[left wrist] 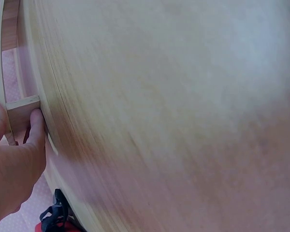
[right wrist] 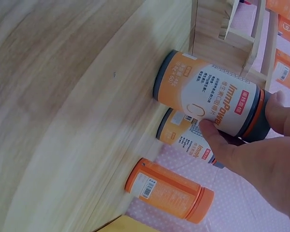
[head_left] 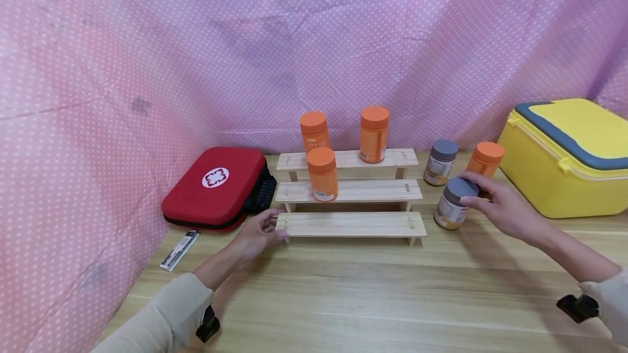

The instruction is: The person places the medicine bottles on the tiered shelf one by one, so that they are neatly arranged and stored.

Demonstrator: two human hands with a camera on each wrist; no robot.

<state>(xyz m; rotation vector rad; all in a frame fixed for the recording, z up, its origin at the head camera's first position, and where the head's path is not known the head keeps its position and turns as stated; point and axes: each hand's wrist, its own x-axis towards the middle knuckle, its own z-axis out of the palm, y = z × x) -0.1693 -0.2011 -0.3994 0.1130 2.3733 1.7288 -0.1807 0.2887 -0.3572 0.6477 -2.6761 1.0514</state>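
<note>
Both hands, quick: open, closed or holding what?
Left hand: gripping the lowest pale wooden shelf, left end.
Right hand: holding the nearer gray-lidded cylindrical jar by the top.

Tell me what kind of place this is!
Perhaps a small indoor corner set up for arranging things, though I can't be sure. A dotted cloth hangs behind a table, and orange jars stand on a stepped rack.

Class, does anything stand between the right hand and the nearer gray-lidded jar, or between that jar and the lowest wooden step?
Nothing visible does. The right hand grips the nearer gray-lidded jar near its lid, and only tabletop shows between the jar and the lowest step. The other gray-lidded jar stands behind, off that path.
</note>
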